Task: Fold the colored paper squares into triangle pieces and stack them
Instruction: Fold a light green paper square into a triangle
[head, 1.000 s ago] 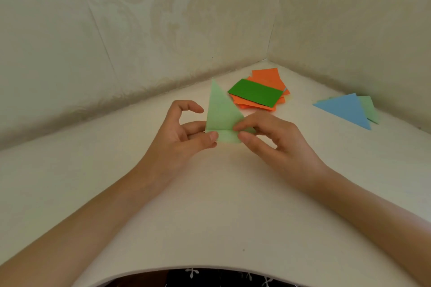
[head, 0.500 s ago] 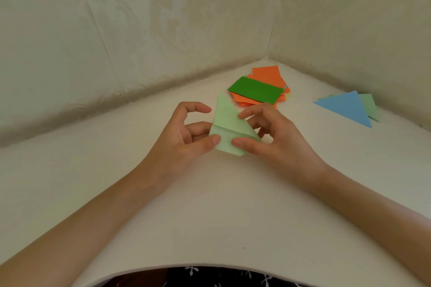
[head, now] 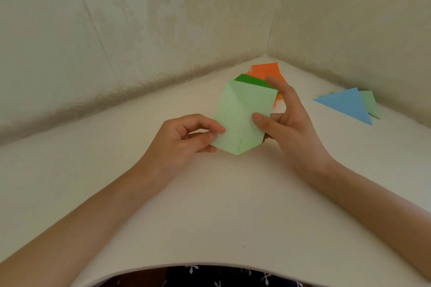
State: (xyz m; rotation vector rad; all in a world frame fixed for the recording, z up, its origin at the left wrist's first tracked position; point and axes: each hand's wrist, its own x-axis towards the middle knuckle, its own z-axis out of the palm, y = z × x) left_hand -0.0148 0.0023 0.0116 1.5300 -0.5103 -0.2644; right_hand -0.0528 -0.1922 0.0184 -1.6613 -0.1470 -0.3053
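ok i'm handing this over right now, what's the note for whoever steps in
Left hand pinches the left edge of the light green paper. Right hand pinches its right edge, thumb in front, index finger straight.
The paper is creased and partly folded, not yet a triangle.
Done: blue triangle lying partly over a pale green triangle, far right on the table.
Left: finish this piece, add it to that stack, then fold the dark green sheet and orange sheets in the corner.
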